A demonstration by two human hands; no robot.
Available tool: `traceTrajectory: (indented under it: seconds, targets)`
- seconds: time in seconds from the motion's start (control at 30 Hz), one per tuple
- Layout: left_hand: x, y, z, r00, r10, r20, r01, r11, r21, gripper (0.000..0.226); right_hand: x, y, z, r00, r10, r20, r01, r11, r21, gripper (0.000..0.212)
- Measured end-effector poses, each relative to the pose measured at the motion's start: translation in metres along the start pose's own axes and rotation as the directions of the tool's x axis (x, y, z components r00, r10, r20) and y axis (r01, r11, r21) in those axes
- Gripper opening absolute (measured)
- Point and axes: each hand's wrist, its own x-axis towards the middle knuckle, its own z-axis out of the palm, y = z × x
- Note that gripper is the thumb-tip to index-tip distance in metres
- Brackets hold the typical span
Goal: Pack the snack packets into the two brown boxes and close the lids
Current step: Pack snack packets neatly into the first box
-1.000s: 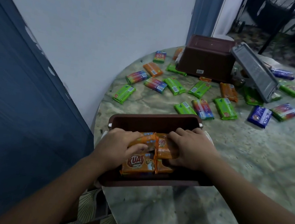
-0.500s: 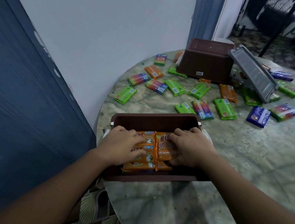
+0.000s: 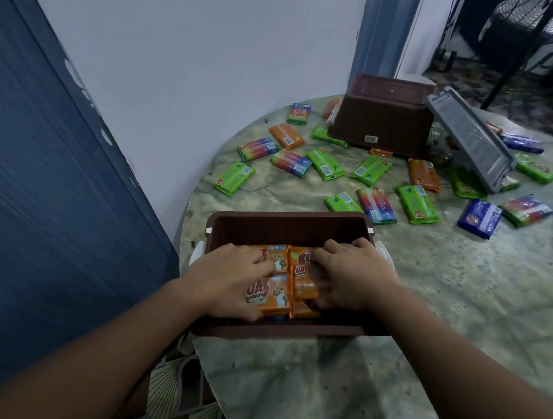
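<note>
Head view: the step in hand seems to be settling orange snack packets (image 3: 270, 293) inside the near brown box (image 3: 287, 224); the left hand (image 3: 229, 281) presses them with relaxed fingers; the right hand (image 3: 351, 280) curls round one packet; next, I judge, comes fetching the loose green packets (image 3: 418, 205) beyond this box; the second brown box (image 3: 381, 124) lies further behind.

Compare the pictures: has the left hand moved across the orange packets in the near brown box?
Yes. The left hand has slid toward the box's near wall, uncovering more of the far orange packet beside the box's left side.
</note>
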Motion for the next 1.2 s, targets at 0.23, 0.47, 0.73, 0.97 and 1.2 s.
traceTrajectory:
  seconds: [0.23, 0.47, 0.73, 0.97, 1.2]
  targets:
    - [0.003, 0.001, 0.0, 0.998, -0.006, 0.057, 0.004, 0.999, 0.038, 0.076, 0.0, 0.001, 0.002, 1.0, -0.004, -0.012, 0.005, 0.999, 0.046, 0.084]
    - [0.004, 0.0, 0.001, 0.997, -0.042, 0.065, 0.037, 0.997, 0.067, 0.084, -0.005, 0.004, -0.003, 0.998, -0.054, -0.026, 0.058, 0.987, 0.151, 0.074]
    - [0.004, 0.001, 0.001, 0.995, -0.075, 0.068, 0.071, 0.996, 0.049, 0.079, -0.005, 0.007, 0.0, 0.998, -0.022, -0.064, 0.038, 0.969, 0.245, 0.05]
    - [0.004, -0.002, 0.0, 0.993, -0.114, 0.043, 0.116, 0.993, -0.029, 0.075, 0.003, 0.007, 0.002, 1.0, -0.01, 0.02, 0.004, 0.96, 0.282, 0.035]
    - [0.005, -0.002, 0.001, 0.994, -0.099, 0.05, 0.1, 0.995, -0.022, 0.077, 0.003, 0.007, 0.006, 0.995, -0.093, -0.026, 0.096, 0.983, 0.156, 0.034]
